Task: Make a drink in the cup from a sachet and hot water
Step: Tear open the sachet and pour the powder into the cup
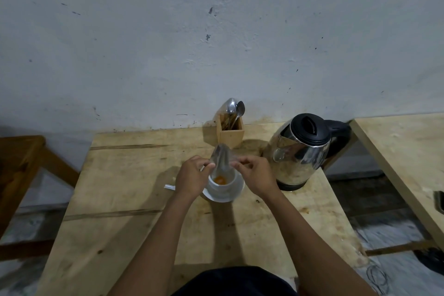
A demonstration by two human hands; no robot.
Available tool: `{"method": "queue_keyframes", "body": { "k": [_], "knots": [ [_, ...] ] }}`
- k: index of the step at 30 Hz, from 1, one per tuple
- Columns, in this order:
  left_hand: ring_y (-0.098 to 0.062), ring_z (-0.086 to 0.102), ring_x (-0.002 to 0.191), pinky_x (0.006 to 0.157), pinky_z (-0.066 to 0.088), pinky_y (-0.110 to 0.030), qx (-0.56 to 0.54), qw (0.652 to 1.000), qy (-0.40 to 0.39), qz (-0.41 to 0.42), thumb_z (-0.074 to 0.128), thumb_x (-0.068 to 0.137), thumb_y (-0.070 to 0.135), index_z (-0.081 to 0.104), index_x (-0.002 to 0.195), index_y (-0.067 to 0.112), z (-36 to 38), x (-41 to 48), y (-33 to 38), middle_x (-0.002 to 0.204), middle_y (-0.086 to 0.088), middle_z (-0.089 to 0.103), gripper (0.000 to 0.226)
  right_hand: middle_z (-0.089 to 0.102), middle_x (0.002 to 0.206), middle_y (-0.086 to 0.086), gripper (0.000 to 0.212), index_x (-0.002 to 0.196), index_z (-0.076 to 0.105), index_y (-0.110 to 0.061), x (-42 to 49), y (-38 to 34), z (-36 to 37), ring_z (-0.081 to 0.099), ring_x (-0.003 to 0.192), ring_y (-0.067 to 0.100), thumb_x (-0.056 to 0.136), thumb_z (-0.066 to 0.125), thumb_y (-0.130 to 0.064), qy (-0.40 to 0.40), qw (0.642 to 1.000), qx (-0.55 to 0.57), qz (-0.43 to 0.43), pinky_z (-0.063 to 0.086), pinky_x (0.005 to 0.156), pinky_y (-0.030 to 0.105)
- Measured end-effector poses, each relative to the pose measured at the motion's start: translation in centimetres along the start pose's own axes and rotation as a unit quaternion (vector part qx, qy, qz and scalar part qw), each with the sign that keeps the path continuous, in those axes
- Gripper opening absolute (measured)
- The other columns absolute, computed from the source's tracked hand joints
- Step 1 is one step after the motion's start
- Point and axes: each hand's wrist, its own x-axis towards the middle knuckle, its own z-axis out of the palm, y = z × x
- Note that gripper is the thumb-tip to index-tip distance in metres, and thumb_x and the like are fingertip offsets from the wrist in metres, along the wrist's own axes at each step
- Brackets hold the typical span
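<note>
Head view. A pale wooden worktop [120, 199] stood against a scuffed white wall [216, 31]. Near its middle sat a white ceramic cup [219, 186] on a white saucer [236, 191], with a small heap of orange powder [219, 179] in the bottom of the cup.

Both hands were raised just over the cup. The left hand [192, 175] pinched the left edge of a silvery, crumpled foil sachet [222, 157]; its grip was closed on the sachet between thumb and fingertips. The right hand [255, 175] pinched the right edge in the same way, grip closed on it. The sachet stood tilted, its lower end pointing down into the mouth of the cup.

A small white torn strip [169, 187] lay on the worktop just left of the left hand.

Right of the cup, near but apart, stood a shiny steel electric kettle with black lid and handle [305, 151]. Behind the cup, by the wall, a square wooden holder [230, 132] held metal spoons [234, 107], bowls upward.
</note>
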Motion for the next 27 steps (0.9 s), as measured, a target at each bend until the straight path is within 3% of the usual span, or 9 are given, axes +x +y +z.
{"method": "queue_keyframes", "body": {
  "k": [3, 5, 9, 11, 14, 18, 21, 25, 27],
  "knots": [
    [-0.021, 0.063, 0.085, 0.077, 0.053, -0.037, -0.009, 1.0, 0.005, -0.006, 0.065, 0.088, 0.025, 0.076, 0.094, 0.013, -0.1, 0.1, 0.1, 0.093, -0.003, 0.069, 0.017, 0.075, 0.093, -0.016, 0.013, 0.095, 0.076, -0.035, 0.1, 0.3, -0.1, 0.069, 0.088, 0.009, 0.087, 0.069, -0.043, 0.034, 0.999, 0.011, 0.006, 0.054, 0.089, 0.048],
    [-0.021, 0.063, 0.086, 0.077, 0.054, -0.038, -0.014, 1.0, 0.002, -0.01, 0.065, 0.088, 0.025, 0.076, 0.093, 0.014, -0.3, 0.1, 0.2, 0.093, -0.002, 0.068, 0.016, 0.075, 0.092, -0.016, 0.014, 0.097, 0.076, -0.033, 0.0, 0.5, -0.2, 0.069, 0.086, 0.007, 0.086, 0.07, -0.04, 0.014, 1.0, 0.028, 0.001, 0.056, 0.086, 0.048],
    [-0.019, 0.062, 0.091, 0.081, 0.052, -0.035, -0.035, 0.999, -0.025, -0.025, 0.065, 0.088, 0.027, 0.075, 0.099, 0.017, -0.1, 0.1, 0.3, 0.098, -0.001, 0.066, 0.018, 0.074, 0.09, -0.015, 0.015, 0.099, 0.076, -0.03, -0.3, 1.1, -0.3, 0.068, 0.082, 0.007, 0.087, 0.07, -0.038, 0.075, 0.997, 0.02, -0.017, 0.057, 0.081, 0.044],
    [-0.018, 0.062, 0.094, 0.083, 0.051, -0.033, -0.046, 0.998, -0.024, -0.037, 0.062, 0.089, 0.029, 0.073, 0.102, 0.015, -0.1, 0.0, 0.4, 0.103, -0.002, 0.067, 0.022, 0.075, 0.09, -0.011, 0.018, 0.102, 0.076, -0.025, -0.5, 1.4, -0.2, 0.068, 0.081, 0.006, 0.088, 0.071, -0.034, 0.065, 0.997, 0.033, -0.02, 0.059, 0.076, 0.042],
    [-0.013, 0.061, 0.087, 0.074, 0.049, -0.021, -0.089, 0.993, -0.019, -0.076, 0.055, 0.092, 0.038, 0.068, 0.112, 0.016, -0.7, -0.4, 0.5, 0.107, 0.0, 0.066, 0.033, 0.075, 0.092, -0.009, 0.018, 0.103, 0.076, -0.024, -1.2, 1.7, 0.1, 0.068, 0.081, 0.006, 0.088, 0.071, -0.032, 0.076, 0.996, 0.035, -0.034, 0.059, 0.073, 0.04],
    [-0.018, 0.062, 0.077, 0.069, 0.048, -0.03, -0.153, 0.969, -0.036, -0.188, 0.042, 0.094, 0.053, 0.069, 0.093, 0.015, -2.3, -0.8, 1.0, 0.085, -0.001, 0.069, 0.047, 0.073, 0.091, -0.013, 0.01, 0.094, 0.079, -0.024, -2.8, 2.5, 1.1, 0.066, 0.081, 0.006, 0.084, 0.075, -0.022, 0.147, 0.979, 0.005, -0.141, 0.056, 0.07, 0.037],
    [-0.016, 0.06, 0.063, 0.056, 0.041, -0.026, -0.208, 0.946, -0.094, -0.23, 0.047, 0.089, 0.059, 0.074, 0.087, 0.013, -3.6, -1.0, 1.4, 0.078, -0.002, 0.076, 0.054, 0.075, 0.09, -0.012, 0.01, 0.088, 0.08, -0.024, -3.4, 3.0, 2.0, 0.065, 0.082, 0.007, 0.08, 0.076, -0.022, 0.19, 0.958, -0.033, -0.213, 0.052, 0.069, 0.037],
    [-0.016, 0.051, 0.058, 0.053, 0.036, -0.026, -0.221, 0.944, -0.126, -0.208, 0.06, 0.089, 0.034, 0.073, 0.089, 0.01, -4.4, -1.1, 1.4, 0.06, 0.005, 0.07, 0.027, 0.074, 0.093, -0.008, 0.013, 0.091, 0.079, -0.023, -3.2, 2.9, 2.4, 0.065, 0.083, 0.011, 0.079, 0.078, -0.019, 0.198, 0.929, -0.067, -0.304, 0.047, 0.068, 0.034],
    [-0.017, 0.053, 0.061, 0.053, 0.037, -0.025, -0.226, 0.946, -0.11, -0.206, 0.059, 0.09, 0.027, 0.072, 0.085, 0.009, -4.7, -1.1, 1.3, 0.063, 0.0, 0.064, 0.022, 0.073, 0.103, -0.006, 0.019, 0.1, 0.078, -0.023, -2.9, 2.8, 2.7, 0.065, 0.091, 0.013, 0.08, 0.077, -0.021, 0.167, 0.936, -0.073, -0.301, 0.05, 0.072, 0.034]
  ]
}}
